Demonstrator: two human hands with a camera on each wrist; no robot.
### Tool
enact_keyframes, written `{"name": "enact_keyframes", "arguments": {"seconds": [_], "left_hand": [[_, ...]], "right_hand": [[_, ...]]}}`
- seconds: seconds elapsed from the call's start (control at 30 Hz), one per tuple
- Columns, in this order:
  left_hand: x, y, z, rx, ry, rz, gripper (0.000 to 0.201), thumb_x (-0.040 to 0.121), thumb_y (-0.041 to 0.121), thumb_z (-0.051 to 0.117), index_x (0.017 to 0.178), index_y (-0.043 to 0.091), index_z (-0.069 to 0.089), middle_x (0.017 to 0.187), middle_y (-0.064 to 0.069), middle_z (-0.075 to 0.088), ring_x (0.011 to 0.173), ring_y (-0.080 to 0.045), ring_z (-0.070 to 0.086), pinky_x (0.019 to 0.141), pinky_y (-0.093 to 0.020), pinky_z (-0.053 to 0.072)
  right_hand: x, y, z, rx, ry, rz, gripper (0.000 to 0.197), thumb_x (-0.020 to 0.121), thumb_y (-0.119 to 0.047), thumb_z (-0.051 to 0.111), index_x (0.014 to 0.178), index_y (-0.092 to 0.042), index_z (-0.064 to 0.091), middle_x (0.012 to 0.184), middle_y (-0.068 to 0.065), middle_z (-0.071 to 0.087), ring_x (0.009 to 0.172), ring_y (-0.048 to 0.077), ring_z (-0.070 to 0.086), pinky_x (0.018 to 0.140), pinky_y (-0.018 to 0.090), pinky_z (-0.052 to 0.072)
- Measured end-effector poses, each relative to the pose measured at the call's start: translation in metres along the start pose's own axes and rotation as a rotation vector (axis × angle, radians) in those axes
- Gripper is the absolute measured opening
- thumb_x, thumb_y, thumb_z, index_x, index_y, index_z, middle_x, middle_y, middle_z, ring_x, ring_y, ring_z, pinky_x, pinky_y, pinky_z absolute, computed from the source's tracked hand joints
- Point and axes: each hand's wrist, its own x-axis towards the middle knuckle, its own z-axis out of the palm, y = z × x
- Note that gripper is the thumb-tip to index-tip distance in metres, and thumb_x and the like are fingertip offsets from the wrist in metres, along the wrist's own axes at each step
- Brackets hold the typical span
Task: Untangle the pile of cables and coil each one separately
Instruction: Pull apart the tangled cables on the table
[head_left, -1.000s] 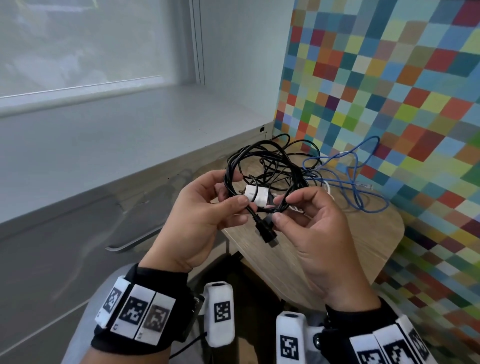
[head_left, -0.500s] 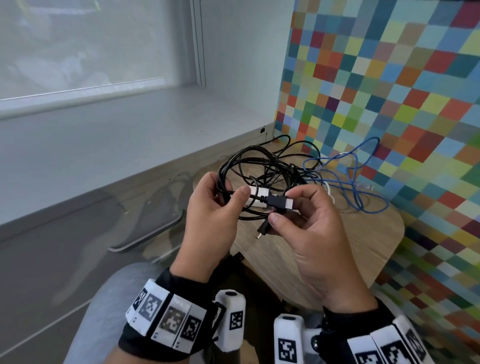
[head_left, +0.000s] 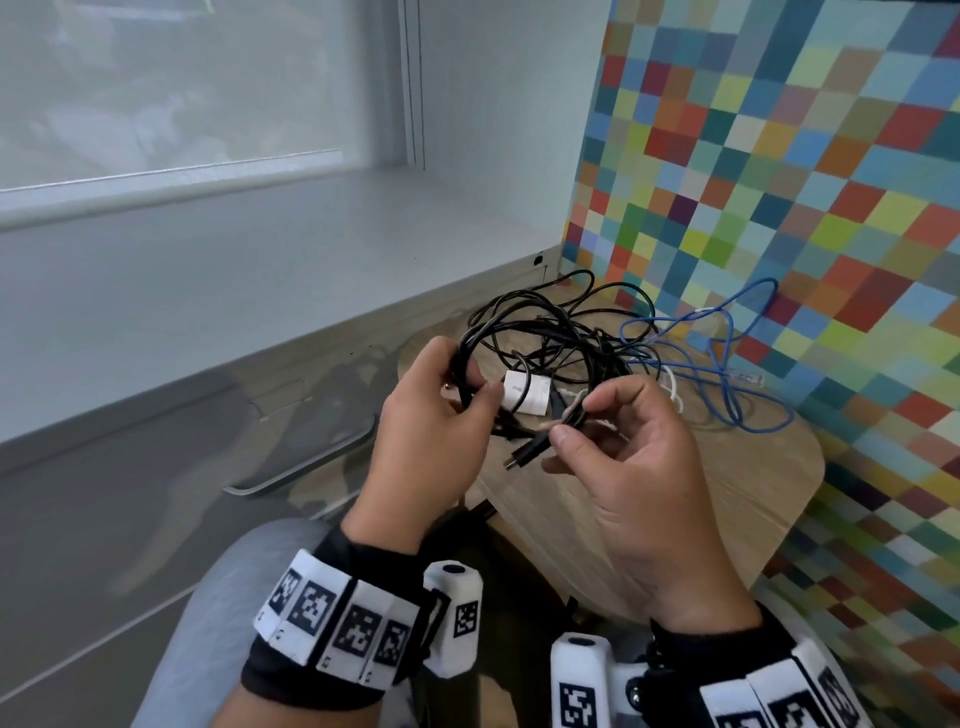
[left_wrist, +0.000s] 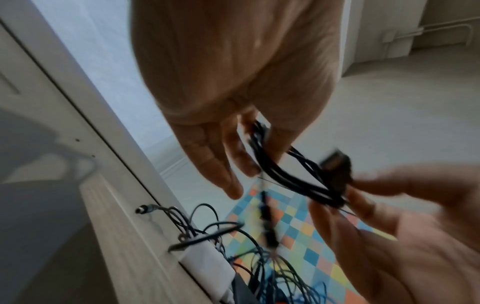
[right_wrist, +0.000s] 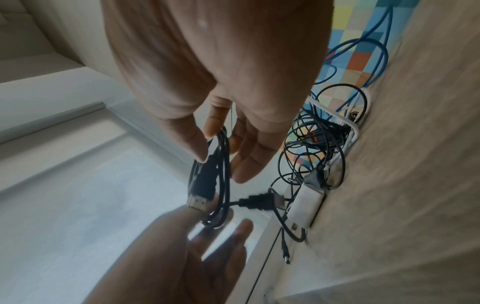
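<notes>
Black cable (head_left: 483, 338), partly gathered into loops, held between my 2 hands above the near edge of the wooden table (head_left: 727, 499). My left hand (head_left: 431, 436) has thumb and fingers curled round the bundle of loops at its left side; the left wrist view shows the strands passing between thumb and fingers. My right hand (head_left: 639, 467) pinches the same bundle at its right side between thumb and index fingertip, the other fingers loosely curled behind. One black plug (head_left: 527, 456) with a metal tip hangs free just below the pinch, pointing down and left. In the right wrist view a second, wider connector (right_wrist: 201, 195) lies along the loops near my left fingertips.

White adapter block (head_left: 525, 391) sits behind the gap between my hands; whether it rests on the table or hangs in the cables I cannot tell from the head view. Thinner black wires spread from the bundle back toward the table's far corner. Blue cable (head_left: 727, 374) lies in open loops on the table to the right, beside the checkered multicolour wall (head_left: 779, 182). White cable (head_left: 672, 389) shows just right of my right hand. Grey windowsill (head_left: 208, 291) runs along the left.
</notes>
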Motion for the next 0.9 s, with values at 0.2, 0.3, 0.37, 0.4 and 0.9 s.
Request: {"name": "enact_keyframes", "arguments": {"seconds": [0.2,0.3,0.37,0.4,0.9], "left_hand": [[0.007,0.006,-0.028,-0.336,-0.162,-0.148,0.02,0.091,0.029,0.072,0.096,0.01,0.068,0.088,-0.019,0.074,0.078,-0.031,0.073,0.075,-0.046,0.063],[0.016,0.0,-0.036,-0.532,-0.066,-0.227,0.02,0.09,0.027,0.071,0.097,0.009,0.069,0.084,-0.016,0.071,0.07,-0.025,0.07,0.057,-0.029,0.059],[0.023,-0.01,-0.044,-0.545,0.076,-0.249,0.018,0.096,0.023,0.07,0.098,0.006,0.07,0.081,-0.013,0.071,0.067,-0.022,0.071,0.054,-0.025,0.057],[0.026,-0.016,-0.048,-0.536,0.139,-0.256,0.018,0.097,0.023,0.069,0.097,0.005,0.07,0.079,-0.012,0.071,0.067,-0.021,0.071,0.055,-0.024,0.056],[0.047,-0.063,-0.046,-0.418,0.433,-0.301,0.033,0.096,0.019,0.072,0.127,0.018,0.059,0.104,-0.024,0.071,0.075,-0.021,0.072,0.053,-0.026,0.055]], "right_hand": [[0.015,-0.006,-0.011,-0.011,-0.013,0.031,0.03,0.092,0.004,0.07,0.107,-0.022,0.07,0.096,-0.003,0.073,0.087,0.017,0.074,0.074,0.035,0.061],[0.026,-0.016,-0.008,-0.125,-0.111,0.038,0.025,0.094,-0.006,0.07,0.108,-0.027,0.07,0.107,-0.001,0.072,0.097,0.019,0.075,0.076,0.034,0.061],[0.039,-0.026,-0.003,-0.344,-0.181,-0.007,0.018,0.095,-0.015,0.07,0.104,-0.031,0.068,0.102,-0.006,0.072,0.094,0.011,0.072,0.078,0.031,0.06],[0.046,-0.031,0.001,-0.475,-0.223,-0.036,0.014,0.096,-0.019,0.069,0.101,-0.033,0.068,0.097,-0.008,0.071,0.09,0.008,0.07,0.076,0.028,0.057],[0.128,0.001,0.08,-1.444,-1.023,0.018,0.064,0.101,-0.05,0.055,0.16,-0.045,0.028,0.174,-0.01,-0.006,0.161,0.024,-0.009,0.127,0.063,-0.002]]}}
